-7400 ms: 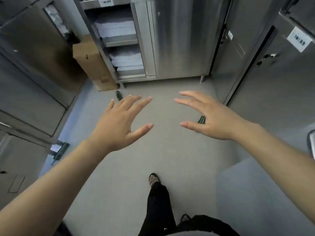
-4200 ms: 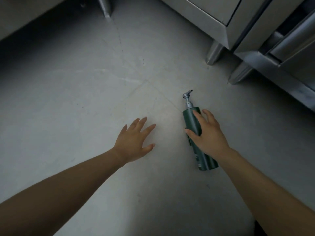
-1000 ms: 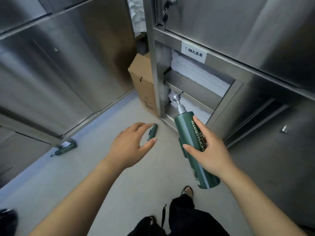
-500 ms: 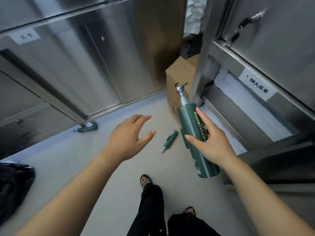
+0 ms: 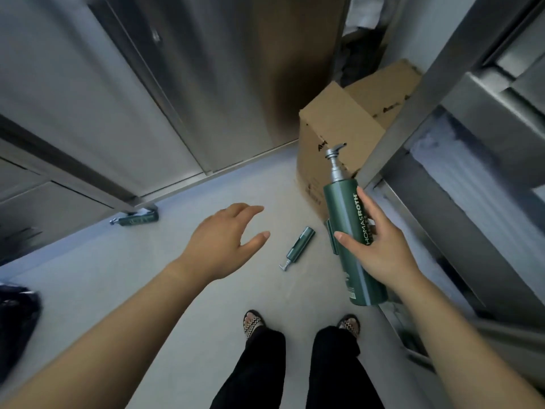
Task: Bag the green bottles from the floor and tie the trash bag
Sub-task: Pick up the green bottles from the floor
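My right hand [image 5: 380, 249] grips a tall green pump bottle [image 5: 346, 211] upright in the air, silver pump head on top. A second green bottle [image 5: 299, 246] lies on the grey floor just left of it, pump end toward me. A third green bottle [image 5: 138, 218] lies by the foot of the left steel cabinet. My left hand [image 5: 224, 240] hovers above the floor with relaxed fingers and holds nothing. A black trash bag [image 5: 14, 323] shows at the left edge, mostly cut off.
Steel cabinets [image 5: 88, 98] line the left side and a steel shelf unit [image 5: 460, 178] with white linen the right. A cardboard box [image 5: 339, 134] stands in the far corner. My feet [image 5: 253, 321] in checked sandals stand on the narrow floor strip.
The view has swung left and down. The bottle on the floor now lies closer to my right hand, and the held bottle stays in my grip.
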Available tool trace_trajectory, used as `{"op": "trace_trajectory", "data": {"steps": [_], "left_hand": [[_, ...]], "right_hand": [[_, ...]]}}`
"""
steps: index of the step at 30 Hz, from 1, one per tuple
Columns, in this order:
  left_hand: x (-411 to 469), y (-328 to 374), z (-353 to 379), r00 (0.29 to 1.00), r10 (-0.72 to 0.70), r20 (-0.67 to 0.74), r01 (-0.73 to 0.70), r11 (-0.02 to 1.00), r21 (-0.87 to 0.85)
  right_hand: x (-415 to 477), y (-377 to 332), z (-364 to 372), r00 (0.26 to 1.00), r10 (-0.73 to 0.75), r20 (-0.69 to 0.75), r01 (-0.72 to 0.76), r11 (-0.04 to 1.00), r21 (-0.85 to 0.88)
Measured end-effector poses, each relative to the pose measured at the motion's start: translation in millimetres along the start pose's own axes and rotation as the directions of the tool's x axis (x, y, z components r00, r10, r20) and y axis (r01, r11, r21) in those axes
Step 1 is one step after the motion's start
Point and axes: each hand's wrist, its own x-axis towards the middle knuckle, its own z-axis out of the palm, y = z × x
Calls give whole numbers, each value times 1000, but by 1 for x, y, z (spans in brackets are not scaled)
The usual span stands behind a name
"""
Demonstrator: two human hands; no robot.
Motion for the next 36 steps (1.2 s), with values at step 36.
{"op": "trace_trajectory", "data": {"steps": [36], "left_hand": [[349,-203,694,985,85,150,-56,980,-189]], "right_hand": [[190,658,292,973,216,-81,-225,967,-119]]}}
